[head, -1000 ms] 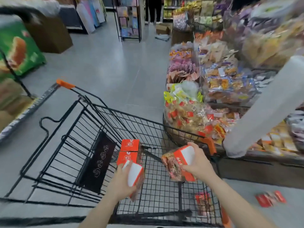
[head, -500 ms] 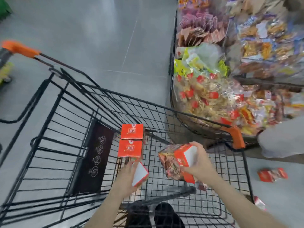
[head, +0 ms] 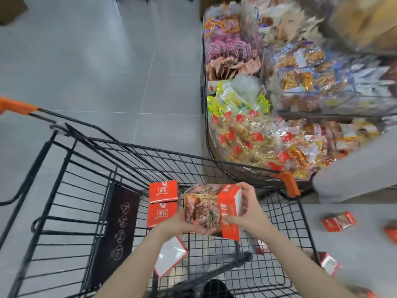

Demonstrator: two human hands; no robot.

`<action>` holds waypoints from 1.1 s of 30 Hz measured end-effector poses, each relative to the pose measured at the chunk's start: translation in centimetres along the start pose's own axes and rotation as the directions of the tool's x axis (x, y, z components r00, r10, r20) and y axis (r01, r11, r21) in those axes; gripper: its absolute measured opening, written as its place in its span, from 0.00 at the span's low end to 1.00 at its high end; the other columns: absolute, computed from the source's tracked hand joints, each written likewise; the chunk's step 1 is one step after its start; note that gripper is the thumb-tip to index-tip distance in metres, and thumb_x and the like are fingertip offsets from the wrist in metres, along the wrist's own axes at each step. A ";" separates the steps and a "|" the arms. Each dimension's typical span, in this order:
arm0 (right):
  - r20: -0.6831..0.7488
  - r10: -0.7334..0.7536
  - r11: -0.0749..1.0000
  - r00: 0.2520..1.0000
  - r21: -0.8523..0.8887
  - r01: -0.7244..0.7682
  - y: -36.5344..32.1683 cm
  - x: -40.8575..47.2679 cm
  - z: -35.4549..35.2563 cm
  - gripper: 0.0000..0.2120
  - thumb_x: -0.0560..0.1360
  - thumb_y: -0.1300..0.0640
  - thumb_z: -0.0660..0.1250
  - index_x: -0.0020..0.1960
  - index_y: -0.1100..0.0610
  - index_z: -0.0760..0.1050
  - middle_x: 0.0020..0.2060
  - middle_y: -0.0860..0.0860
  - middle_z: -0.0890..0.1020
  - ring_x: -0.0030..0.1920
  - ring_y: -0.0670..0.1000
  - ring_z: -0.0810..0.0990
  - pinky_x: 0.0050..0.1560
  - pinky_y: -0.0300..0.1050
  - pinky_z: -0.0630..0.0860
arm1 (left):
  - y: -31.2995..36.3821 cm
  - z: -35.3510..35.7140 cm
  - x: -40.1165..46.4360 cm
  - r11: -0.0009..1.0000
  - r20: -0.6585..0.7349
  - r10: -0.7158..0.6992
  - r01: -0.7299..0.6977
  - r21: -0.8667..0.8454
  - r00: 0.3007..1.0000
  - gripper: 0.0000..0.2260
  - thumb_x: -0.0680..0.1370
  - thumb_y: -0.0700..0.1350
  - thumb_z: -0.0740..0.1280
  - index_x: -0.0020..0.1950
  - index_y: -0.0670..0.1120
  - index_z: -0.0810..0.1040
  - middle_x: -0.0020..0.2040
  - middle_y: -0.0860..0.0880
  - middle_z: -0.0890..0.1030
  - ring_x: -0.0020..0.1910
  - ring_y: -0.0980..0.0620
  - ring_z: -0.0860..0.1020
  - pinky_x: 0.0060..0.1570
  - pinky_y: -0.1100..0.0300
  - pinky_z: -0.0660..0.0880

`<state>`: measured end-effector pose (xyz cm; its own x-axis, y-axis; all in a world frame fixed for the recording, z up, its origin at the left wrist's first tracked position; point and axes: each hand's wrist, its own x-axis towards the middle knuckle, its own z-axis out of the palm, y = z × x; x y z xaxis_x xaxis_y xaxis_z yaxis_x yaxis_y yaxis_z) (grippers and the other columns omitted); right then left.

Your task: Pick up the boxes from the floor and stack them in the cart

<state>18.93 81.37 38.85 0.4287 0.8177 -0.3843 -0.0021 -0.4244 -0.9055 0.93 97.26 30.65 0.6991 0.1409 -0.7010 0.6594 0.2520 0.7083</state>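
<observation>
Both hands on one box (head: 211,211) over the cart (head: 86,190): right hand (head: 247,209) wraps its far end, left hand (head: 171,222) cups the near side from below, prob. to square it w/ the two boxes (head: 163,203) just left of the grip. More boxes (head: 338,221) on floor, right.

A: Where are the arms?
B: Both bare forearms reach forward from the bottom of the view, drawing together ahead of the body

A: And the left hand (head: 175,222)?
B: Held low on the left, palm turned inward, fingers hidden from view

A: The right hand (head: 250,208)?
B: Slightly higher, thumb on top, fingers (head: 234,221) curled in a grip, wrist bent inward
</observation>
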 end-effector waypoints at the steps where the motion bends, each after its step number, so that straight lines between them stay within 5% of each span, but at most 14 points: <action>1: -0.005 0.011 1.000 1.000 0.014 -0.011 0.0 -0.1 -0.2 0.39 0.64 0.65 0.78 0.64 0.44 0.59 0.59 0.48 0.73 0.55 0.45 0.79 0.45 0.43 0.80 | 0.4 0.2 -0.1 0.998 0.017 -0.008 0.010 -0.066 1.000 0.44 0.58 0.47 0.83 0.68 0.47 0.64 0.60 0.48 0.80 0.59 0.52 0.79 0.63 0.52 0.73; 4: 0.021 0.045 0.998 0.999 -0.052 -0.044 0.4 -0.3 -1.0 0.38 0.64 0.63 0.78 0.62 0.45 0.60 0.59 0.50 0.73 0.54 0.45 0.79 0.47 0.44 0.80 | 1.3 0.8 -0.4 0.974 -0.023 0.029 -0.034 -0.225 0.999 0.39 0.59 0.36 0.81 0.65 0.49 0.66 0.59 0.45 0.78 0.57 0.47 0.80 0.54 0.52 0.78; 6: 0.013 0.065 0.974 0.998 -0.219 -0.061 0.7 -0.3 -1.8 0.36 0.63 0.58 0.79 0.62 0.45 0.61 0.62 0.50 0.70 0.56 0.44 0.76 0.53 0.46 0.79 | 2.0 0.9 -0.6 0.976 -0.108 0.107 -0.125 -0.180 0.988 0.41 0.59 0.33 0.80 0.63 0.57 0.65 0.61 0.48 0.74 0.58 0.48 0.77 0.47 0.55 0.80; 10: 0.075 -0.001 0.839 0.997 -0.543 0.042 0.4 0.8 -2.4 0.50 0.60 0.43 0.79 0.73 0.44 0.53 0.72 0.41 0.57 0.71 0.43 0.56 0.71 0.46 0.59 | 3.3 1.3 -0.4 0.889 -0.196 0.311 -0.211 0.407 0.930 0.43 0.59 0.39 0.79 0.66 0.59 0.61 0.60 0.56 0.63 0.61 0.55 0.68 0.52 0.64 0.75; 14: 0.219 0.081 0.620 0.972 -0.775 0.123 0.8 2.9 -0.5 0.51 0.63 0.42 0.75 0.76 0.48 0.49 0.70 0.46 0.62 0.68 0.50 0.65 0.68 0.51 0.67 | 2.7 2.0 0.3 0.751 -0.163 0.386 -0.206 0.628 0.908 0.46 0.61 0.46 0.79 0.71 0.61 0.56 0.60 0.60 0.59 0.63 0.56 0.65 0.63 0.54 0.71; 18: 0.227 0.119 0.668 0.967 -0.739 0.091 1.8 4.6 1.5 0.45 0.60 0.49 0.77 0.70 0.48 0.57 0.59 0.45 0.64 0.56 0.48 0.75 0.54 0.44 0.76 | 0.8 1.8 -0.3 0.801 -0.259 0.411 -0.210 0.561 0.874 0.47 0.64 0.50 0.78 0.74 0.60 0.53 0.67 0.62 0.56 0.68 0.57 0.62 0.68 0.54 0.67; 23: 0.203 0.071 0.721 0.977 -0.687 0.090 3.6 7.9 4.3 0.42 0.59 0.44 0.79 0.65 0.48 0.59 0.56 0.44 0.63 0.49 0.46 0.75 0.46 0.41 0.72 | -4.7 -1.0 -2.0 0.893 -0.518 0.288 -0.030 0.450 0.805 0.45 0.67 0.52 0.76 0.76 0.56 0.52 0.74 0.57 0.54 0.71 0.55 0.60 0.68 0.51 0.67; 27: 0.124 0.011 0.735 0.992 -0.673 0.076 6.5 11.9 6.6 0.34 0.66 0.64 0.71 0.67 0.52 0.61 0.57 0.46 0.61 0.49 0.52 0.77 0.43 0.44 0.72 | -10.4 -1.9 -2.9 0.873 -0.515 0.160 0.122 0.472 0.842 0.45 0.64 0.54 0.76 0.75 0.56 0.55 0.72 0.55 0.60 0.71 0.54 0.61 0.67 0.55 0.67; 30: 0.092 -0.010 0.736 0.996 -0.673 0.070 8.6 14.7 7.9 0.34 0.65 0.68 0.69 0.66 0.51 0.60 0.60 0.49 0.62 0.48 0.55 0.78 0.45 0.53 0.77 | -13.5 -0.8 -2.2 0.875 -0.476 0.079 0.168 0.455 0.876 0.46 0.63 0.54 0.76 0.75 0.53 0.55 0.71 0.53 0.60 0.71 0.52 0.59 0.69 0.56 0.63; 33: 0.079 0.021 0.734 0.997 -0.678 0.039 10.3 16.2 8.2 0.36 0.66 0.67 0.72 0.68 0.52 0.60 0.63 0.52 0.61 0.46 0.55 0.78 0.42 0.50 0.77 | -15.0 0.5 -0.9 0.835 -0.428 0.068 0.183 0.519 0.901 0.47 0.62 0.55 0.75 0.75 0.53 0.55 0.71 0.53 0.61 0.71 0.51 0.60 0.70 0.57 0.60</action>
<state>18.47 93.48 21.81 0.3555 0.8369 -0.4162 0.6278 -0.5437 -0.5570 -9.43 92.90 20.70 0.5565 0.5541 -0.6191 0.8222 -0.2604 0.5061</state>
